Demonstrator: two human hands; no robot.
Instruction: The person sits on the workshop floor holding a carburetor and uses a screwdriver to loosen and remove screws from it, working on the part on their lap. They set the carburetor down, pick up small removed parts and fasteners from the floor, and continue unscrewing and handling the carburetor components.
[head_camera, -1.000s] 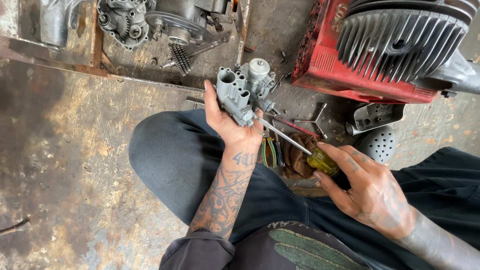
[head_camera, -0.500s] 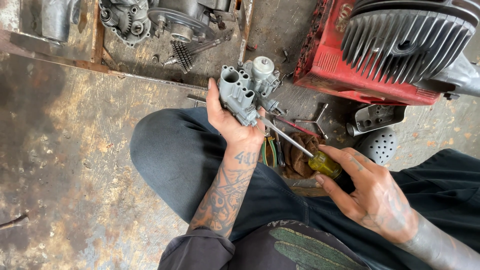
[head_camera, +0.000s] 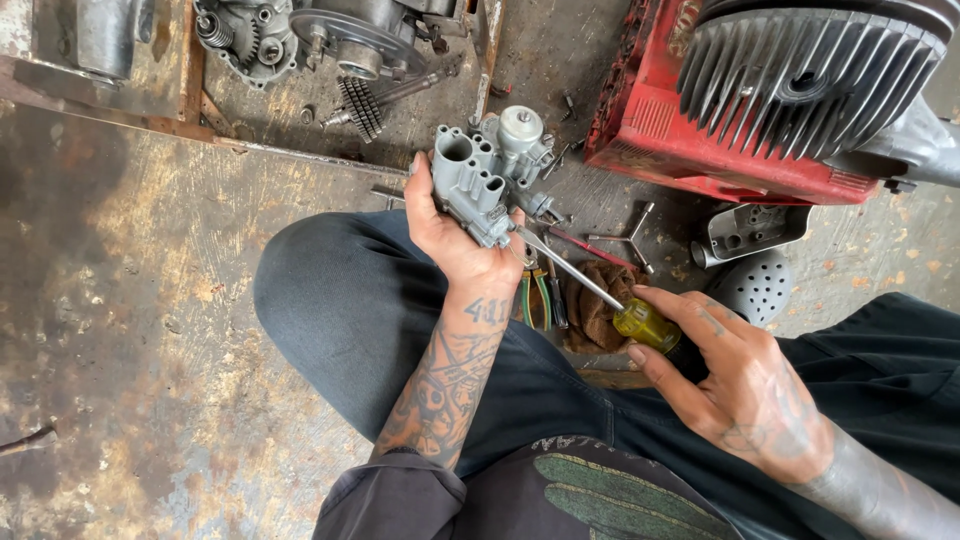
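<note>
Gripping a grey carburettor (head_camera: 490, 175), the left hand (head_camera: 455, 235) holds it over the knee; fingers closed round it. The right hand (head_camera: 740, 385) clasps a yellow-handled screwdriver (head_camera: 600, 290), tip touching the carburettor.

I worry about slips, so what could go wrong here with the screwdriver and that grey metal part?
The left hand holds the grey metal part in the air above the knee, unsupported. The screwdriver in the right hand points toward that palm, so a slip could jab it. Any loosened screw might drop among the tools on the floor.
</note>
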